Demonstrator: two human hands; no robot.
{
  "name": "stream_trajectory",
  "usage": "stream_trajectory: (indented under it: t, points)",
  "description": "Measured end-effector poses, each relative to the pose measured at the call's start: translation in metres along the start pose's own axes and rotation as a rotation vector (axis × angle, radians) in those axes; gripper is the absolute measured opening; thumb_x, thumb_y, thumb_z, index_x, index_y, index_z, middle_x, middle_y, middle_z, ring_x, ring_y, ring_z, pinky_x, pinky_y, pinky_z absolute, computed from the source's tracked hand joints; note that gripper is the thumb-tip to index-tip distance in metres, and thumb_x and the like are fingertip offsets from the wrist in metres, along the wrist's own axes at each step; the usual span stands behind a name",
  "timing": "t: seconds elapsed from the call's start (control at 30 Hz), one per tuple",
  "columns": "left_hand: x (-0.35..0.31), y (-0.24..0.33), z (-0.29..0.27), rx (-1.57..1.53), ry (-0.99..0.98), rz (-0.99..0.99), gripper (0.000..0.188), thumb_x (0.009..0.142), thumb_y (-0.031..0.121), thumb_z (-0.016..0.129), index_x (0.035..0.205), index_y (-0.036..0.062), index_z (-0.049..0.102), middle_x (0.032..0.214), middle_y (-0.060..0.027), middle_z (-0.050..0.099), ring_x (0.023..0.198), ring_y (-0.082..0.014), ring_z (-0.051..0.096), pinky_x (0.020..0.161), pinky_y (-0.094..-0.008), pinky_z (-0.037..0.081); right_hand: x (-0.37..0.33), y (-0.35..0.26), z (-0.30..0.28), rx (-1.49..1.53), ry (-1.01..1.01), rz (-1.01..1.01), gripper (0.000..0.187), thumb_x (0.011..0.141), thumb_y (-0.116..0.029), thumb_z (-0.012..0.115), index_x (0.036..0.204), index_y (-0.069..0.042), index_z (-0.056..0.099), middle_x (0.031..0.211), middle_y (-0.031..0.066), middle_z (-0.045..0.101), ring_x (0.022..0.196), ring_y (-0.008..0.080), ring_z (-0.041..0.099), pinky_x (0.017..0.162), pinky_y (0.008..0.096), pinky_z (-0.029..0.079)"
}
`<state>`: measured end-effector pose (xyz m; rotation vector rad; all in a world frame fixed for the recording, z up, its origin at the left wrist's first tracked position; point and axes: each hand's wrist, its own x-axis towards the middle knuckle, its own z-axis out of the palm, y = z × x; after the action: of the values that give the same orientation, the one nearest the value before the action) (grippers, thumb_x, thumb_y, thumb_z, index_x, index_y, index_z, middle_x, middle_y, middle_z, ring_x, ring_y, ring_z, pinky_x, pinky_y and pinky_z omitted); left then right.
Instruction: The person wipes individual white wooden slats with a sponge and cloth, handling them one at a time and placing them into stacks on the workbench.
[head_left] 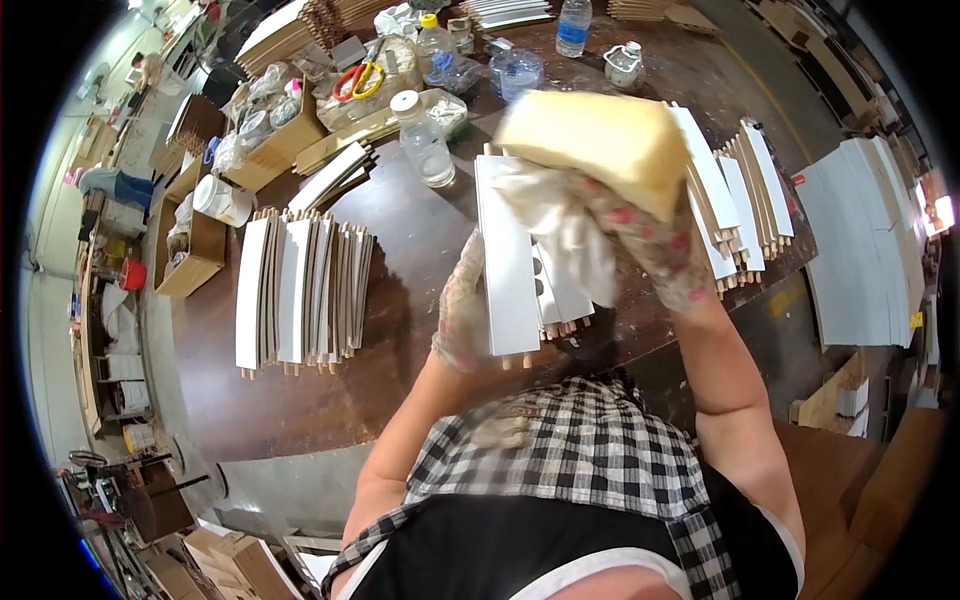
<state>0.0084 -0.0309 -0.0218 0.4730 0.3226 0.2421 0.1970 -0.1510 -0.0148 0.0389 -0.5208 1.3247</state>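
My left hand (462,310), in a pale floral glove, grips the left edge of a white board (510,270) with wooden dowels poking from its ends. Raised over the far right of that board is my right hand (662,245), gloved in the same pattern and a little blurred. It is closed on a big yellow sponge block (600,140) and a crumpled white cloth (560,225), which hangs down over the board. Below the cloth, other white boards (568,300) with dowel ends lie partly covered.
On the brown table (420,400), a stack of doweled boards (290,290) stands left and more white boards (740,190) lie right. Farther back are a transparent bottle (425,145), scissors (368,80), a blue basin (516,72) and a cardboard box (275,150). Large panels (860,240) stand beyond the right edge.
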Motion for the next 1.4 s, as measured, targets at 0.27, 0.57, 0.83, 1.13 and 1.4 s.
stream_trajectory:
  t: [0.27,0.57,0.83,1.13,1.4]
  points:
    - [0.021,-0.019,-0.054,-0.158,0.007,-0.093,0.042,0.092,0.035,0.046,0.122,0.0055,0.047,0.103,-0.0101,0.060,0.086,-0.0190,0.060,0.078,-0.0352,0.051,0.041,0.087,0.020,-2.325,-0.006,-0.566,0.067,0.067,-0.036,0.073,0.122,-0.010,0.047,0.098,0.0099,0.058,0.082,0.0248,0.059,0.068,0.0347,0.050]
    - [0.014,0.033,-0.007,-0.042,0.096,0.134,0.040,0.095,0.035,0.041,0.113,0.0016,0.052,0.092,-0.0092,0.062,0.075,-0.0180,0.062,0.065,-0.0312,0.055,0.008,0.056,0.035,-2.580,-0.212,-0.608,0.051,0.085,-0.034,0.058,0.123,-0.002,0.046,0.113,0.0108,0.058,0.096,0.0185,0.061,0.081,0.0308,0.052]
    - [0.013,0.002,-0.020,-0.030,-0.128,-0.009,0.044,0.095,0.035,0.040,0.128,0.0072,0.040,0.099,-0.0096,0.059,0.086,-0.0212,0.060,0.072,-0.0336,0.053,0.043,0.059,0.028,-1.982,-0.154,-0.575,0.058,0.078,-0.026,0.068,0.127,-0.006,0.045,0.121,0.0115,0.054,0.103,0.0219,0.059,0.081,0.0288,0.052]
    - [0.010,0.023,-0.050,0.012,-0.227,0.059,0.047,0.094,0.028,0.039,0.132,0.0017,0.032,0.125,-0.0139,0.047,0.113,-0.0251,0.049,0.094,-0.0373,0.044,0.011,0.089,0.024,-0.756,0.330,-0.255,0.055,0.080,-0.019,0.065,0.126,-0.001,0.040,0.120,0.0169,0.050,0.114,0.0242,0.050,0.095,0.0387,0.044]
    - [0.007,-0.005,-0.045,0.827,-0.233,0.368,0.045,0.088,0.035,0.050,0.120,0.0040,0.047,0.110,-0.0085,0.056,0.101,-0.0184,0.054,0.085,-0.0318,0.045,0.023,0.076,0.048,-2.290,-0.037,-0.567,0.043,0.068,-0.025,0.073,0.102,-0.008,0.055,0.080,0.0091,0.060,0.069,0.0223,0.062,0.060,0.0341,0.052]
